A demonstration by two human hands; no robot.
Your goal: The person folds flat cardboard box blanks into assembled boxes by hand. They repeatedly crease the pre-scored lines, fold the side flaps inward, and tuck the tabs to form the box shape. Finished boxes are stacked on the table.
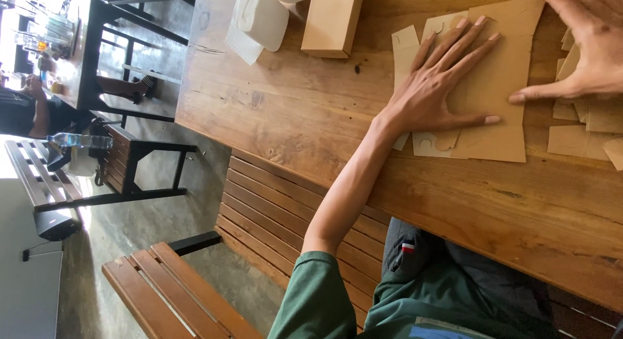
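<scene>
My left hand (pixel 433 92) lies flat, palm down and fingers spread, on a large flat brown cardboard cut-out (pixel 503 66) on the wooden table (pixel 292 112). Its thumb stretches along the sheet's lower part. My right hand (pixel 587 47) comes in at the top right, fingers spread, with its thumb tip pressing the same sheet's right side. More flat cardboard pieces (pixel 577 141) lie under and beside it, and a narrow piece (pixel 405 50) sits left of my left fingers. Neither hand grips anything.
A folded brown cardboard box (pixel 332 20) and white paper napkin stacks (pixel 261 18) sit at the table's far end. A slatted wooden bench (pixel 272 209) runs along the table, another bench (pixel 172 297) beside it. At far left a person (pixel 26 112) sits by a dark table (pixel 87 50), with a water bottle (pixel 78 141) nearby.
</scene>
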